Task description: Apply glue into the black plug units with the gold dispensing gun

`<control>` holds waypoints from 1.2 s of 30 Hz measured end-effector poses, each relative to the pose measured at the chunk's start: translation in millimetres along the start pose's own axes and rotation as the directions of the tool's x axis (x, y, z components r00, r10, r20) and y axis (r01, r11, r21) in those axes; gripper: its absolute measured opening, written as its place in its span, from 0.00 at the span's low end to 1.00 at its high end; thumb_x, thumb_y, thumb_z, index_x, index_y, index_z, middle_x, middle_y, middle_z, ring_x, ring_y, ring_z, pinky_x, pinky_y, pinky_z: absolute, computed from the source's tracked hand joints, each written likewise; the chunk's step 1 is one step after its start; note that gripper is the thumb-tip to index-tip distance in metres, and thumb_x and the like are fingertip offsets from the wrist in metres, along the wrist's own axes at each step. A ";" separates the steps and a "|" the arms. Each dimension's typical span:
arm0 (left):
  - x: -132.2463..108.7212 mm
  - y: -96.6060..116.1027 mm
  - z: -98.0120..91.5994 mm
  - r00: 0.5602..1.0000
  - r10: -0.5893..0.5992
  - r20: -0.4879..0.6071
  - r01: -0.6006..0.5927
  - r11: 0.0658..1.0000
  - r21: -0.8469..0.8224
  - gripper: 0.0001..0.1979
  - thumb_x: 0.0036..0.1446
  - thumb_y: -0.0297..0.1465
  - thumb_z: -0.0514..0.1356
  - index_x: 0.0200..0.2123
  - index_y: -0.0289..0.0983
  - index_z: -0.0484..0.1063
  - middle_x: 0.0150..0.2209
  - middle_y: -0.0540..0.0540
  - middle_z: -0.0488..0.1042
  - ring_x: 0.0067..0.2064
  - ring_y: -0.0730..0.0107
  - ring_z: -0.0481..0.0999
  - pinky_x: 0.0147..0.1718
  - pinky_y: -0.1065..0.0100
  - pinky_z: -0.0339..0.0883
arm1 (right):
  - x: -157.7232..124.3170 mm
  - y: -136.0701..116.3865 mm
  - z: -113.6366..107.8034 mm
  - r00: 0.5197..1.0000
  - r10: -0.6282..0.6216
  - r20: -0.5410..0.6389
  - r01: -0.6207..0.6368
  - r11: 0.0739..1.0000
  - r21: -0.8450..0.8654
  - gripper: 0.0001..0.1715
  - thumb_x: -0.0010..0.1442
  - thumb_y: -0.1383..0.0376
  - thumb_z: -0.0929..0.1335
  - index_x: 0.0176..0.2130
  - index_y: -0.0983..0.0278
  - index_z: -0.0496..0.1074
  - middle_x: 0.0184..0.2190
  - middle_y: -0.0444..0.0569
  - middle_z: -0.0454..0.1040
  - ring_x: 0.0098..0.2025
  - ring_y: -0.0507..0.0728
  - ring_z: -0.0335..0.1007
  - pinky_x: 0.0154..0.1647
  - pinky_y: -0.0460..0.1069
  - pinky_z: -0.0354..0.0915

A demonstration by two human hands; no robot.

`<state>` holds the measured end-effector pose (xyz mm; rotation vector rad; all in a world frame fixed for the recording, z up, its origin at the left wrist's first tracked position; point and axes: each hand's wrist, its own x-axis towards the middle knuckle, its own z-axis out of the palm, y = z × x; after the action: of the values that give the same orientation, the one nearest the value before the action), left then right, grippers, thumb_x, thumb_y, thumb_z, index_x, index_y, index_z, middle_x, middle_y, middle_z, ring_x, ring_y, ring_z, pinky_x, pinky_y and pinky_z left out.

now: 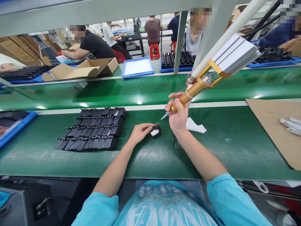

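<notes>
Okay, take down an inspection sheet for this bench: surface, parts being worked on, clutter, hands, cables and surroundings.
Surface: green work surface, glossy in places.
Job's things: small black housing with a white inside; four rows of black housings to its left; gold-coloured tool with a pale-blue tip.
Clutter: white scrap; slim metal prongs by the right forearm; brown board at far right, with white pieces on it.
Hands: right hand grips the tool; left hand is at the small housing, hold partly hidden.
Cables: black, upper right.
Surroundings: other people, blue trays, open cardboard box, red stools.
</notes>
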<state>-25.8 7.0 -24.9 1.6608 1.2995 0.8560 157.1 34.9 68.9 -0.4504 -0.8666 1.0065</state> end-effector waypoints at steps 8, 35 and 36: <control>-13.3 11.2 9.1 0.985 0.092 0.143 -0.153 0.844 0.515 0.23 0.51 0.44 0.65 0.48 0.41 0.75 0.42 0.44 0.80 0.44 0.53 0.78 0.43 0.59 0.71 | -2.9 0.0 2.8 1.000 -0.001 -0.011 0.001 1.000 0.018 0.15 0.55 0.56 0.67 0.40 0.54 0.59 0.36 0.39 0.68 0.20 0.45 0.61 0.22 0.46 0.60; -20.6 28.5 15.6 0.932 0.172 -0.320 -0.091 0.963 0.252 0.20 0.50 0.38 0.64 0.47 0.40 0.73 0.36 0.48 0.77 0.28 0.73 0.71 0.28 0.71 0.67 | -13.7 -3.7 8.5 0.996 0.053 0.071 -0.059 0.994 0.092 0.17 0.56 0.49 0.65 0.39 0.56 0.63 0.38 0.41 0.66 0.19 0.44 0.60 0.20 0.46 0.59; -20.3 28.2 15.5 0.932 0.171 -0.320 -0.091 0.964 0.250 0.20 0.50 0.38 0.64 0.47 0.40 0.73 0.36 0.48 0.77 0.28 0.73 0.71 0.28 0.71 0.67 | -13.7 -3.4 8.5 0.996 0.051 0.074 -0.058 0.994 0.088 0.17 0.56 0.49 0.65 0.40 0.56 0.63 0.38 0.41 0.65 0.19 0.44 0.60 0.20 0.46 0.59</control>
<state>-5.4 -19.0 -6.0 1.8557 1.5855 1.1479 148.7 20.9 70.7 -0.3647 -0.8726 1.1132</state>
